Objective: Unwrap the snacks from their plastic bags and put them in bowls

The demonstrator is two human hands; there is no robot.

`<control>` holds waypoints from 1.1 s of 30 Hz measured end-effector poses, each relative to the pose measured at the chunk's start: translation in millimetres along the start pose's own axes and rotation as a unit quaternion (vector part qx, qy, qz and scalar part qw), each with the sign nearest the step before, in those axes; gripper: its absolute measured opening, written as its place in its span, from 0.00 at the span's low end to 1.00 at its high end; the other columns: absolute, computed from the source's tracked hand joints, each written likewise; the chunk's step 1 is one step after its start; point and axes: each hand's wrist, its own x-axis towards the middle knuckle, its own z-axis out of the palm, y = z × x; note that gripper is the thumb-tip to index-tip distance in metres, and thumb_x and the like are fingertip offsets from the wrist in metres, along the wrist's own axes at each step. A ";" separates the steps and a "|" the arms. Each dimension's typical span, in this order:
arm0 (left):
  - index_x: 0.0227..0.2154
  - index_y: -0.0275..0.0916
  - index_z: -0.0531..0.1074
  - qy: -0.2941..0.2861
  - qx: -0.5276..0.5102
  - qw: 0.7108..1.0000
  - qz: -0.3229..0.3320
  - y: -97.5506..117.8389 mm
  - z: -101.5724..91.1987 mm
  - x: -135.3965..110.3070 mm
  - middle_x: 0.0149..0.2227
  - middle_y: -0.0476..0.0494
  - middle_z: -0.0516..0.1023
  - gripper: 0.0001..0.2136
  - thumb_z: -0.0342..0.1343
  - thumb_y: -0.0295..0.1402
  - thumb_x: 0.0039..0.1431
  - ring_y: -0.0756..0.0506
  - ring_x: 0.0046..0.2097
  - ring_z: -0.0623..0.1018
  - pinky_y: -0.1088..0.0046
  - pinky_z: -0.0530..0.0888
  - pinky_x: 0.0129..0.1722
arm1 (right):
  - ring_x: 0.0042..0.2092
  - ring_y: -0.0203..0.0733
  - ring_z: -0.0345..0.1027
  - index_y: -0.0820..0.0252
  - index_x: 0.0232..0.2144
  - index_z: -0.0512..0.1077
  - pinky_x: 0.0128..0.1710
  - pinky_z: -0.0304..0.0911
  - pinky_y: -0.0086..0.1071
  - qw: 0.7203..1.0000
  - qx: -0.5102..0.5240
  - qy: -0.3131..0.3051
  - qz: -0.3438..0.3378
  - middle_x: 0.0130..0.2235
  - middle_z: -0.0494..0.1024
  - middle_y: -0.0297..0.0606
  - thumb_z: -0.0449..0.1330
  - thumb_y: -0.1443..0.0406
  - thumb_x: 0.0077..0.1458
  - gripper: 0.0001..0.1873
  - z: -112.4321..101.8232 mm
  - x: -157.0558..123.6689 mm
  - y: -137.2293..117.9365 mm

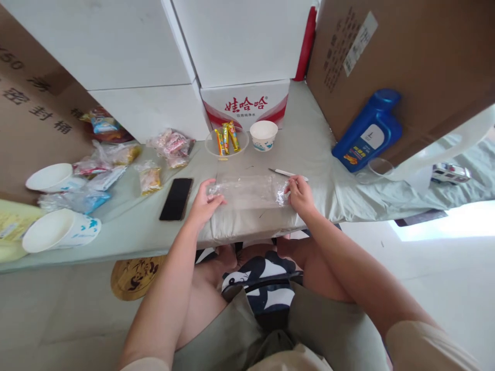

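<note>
One black phone [177,198] just left of the left hand [204,202], whose grip pinches the left end of one clear plastic bag [247,191] lying flat on the tabletop [154,234], long axis left to right, its right end pinched in the grip of the right hand [299,195]; one blue bottle [367,131] far right.

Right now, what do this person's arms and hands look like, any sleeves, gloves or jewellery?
Both hands are bare: the left hand and right hand show no gloves, rings or watch. The forearms are uncovered too. A pale beige left sleeve and right sleeve just show at the picture's bottom edge.
</note>
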 end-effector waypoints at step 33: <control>0.59 0.43 0.70 -0.003 0.294 0.953 0.068 -14.5 12.6 13.8 0.41 0.44 0.83 0.26 0.60 0.27 0.55 0.49 0.31 0.76 0.69 0.74 0.40 | 0.72 0.64 0.43 0.43 0.63 0.66 0.66 0.47 0.63 0.789 -0.548 -0.158 -0.229 0.71 0.54 0.43 0.55 0.76 0.44 0.44 -22.1 -41.9 4.9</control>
